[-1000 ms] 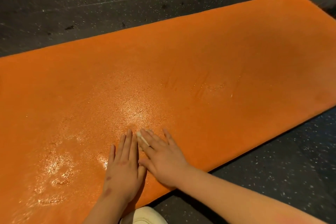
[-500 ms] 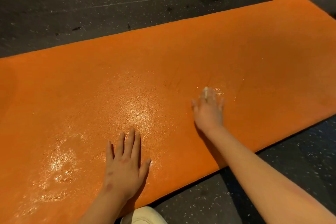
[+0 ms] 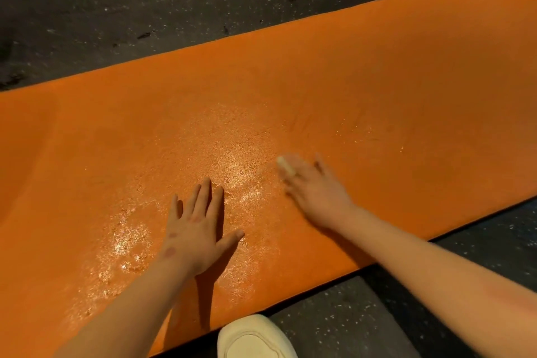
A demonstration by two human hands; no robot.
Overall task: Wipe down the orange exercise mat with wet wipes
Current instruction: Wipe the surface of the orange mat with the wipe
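Where wet, glossy pebbled orange mat

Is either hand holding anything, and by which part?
Right hand presses a wet wipe flat onto the orange mat, open-palmed, no grip; one end pokes out. Left hand lies flat, empty.

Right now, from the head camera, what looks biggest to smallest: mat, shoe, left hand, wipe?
1. Orange mat
2. Left hand and white shoe: unsure, the shoe is cut off
3. Wet wipe

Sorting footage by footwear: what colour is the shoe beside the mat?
The shoe is cream, seen in the head view, bottom centre.
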